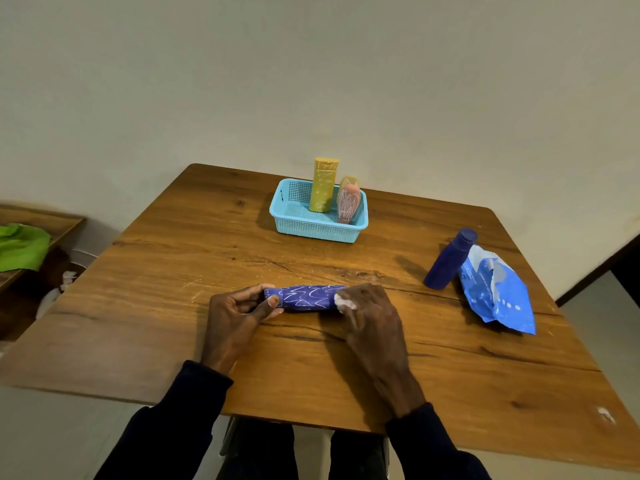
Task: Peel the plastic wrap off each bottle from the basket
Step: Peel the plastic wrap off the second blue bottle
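Your left hand (239, 317) pinching one end of the purple bottle (308, 298), your right hand (372, 318) curled round a white wad (344, 302) at the other

On the wooden bench (173, 271) a purple bottle (308, 298) scribbled with white lines lies on its side. The left hand (235, 317) grips its left end between thumb and fingers (254, 292), and the right hand (372, 317) holds a white wad (344, 302) against its right end. Farther back a light blue basket (311, 233) holds an upright yellow bottle (323, 187) and a leaning pink bottle (348, 202), both scribbled; at the right a plain dark blue bottle (450, 259) stands just beside a blue wipes pack (495, 292), and a green cloth (20, 245) lies on a shelf (65, 225) at the far left.
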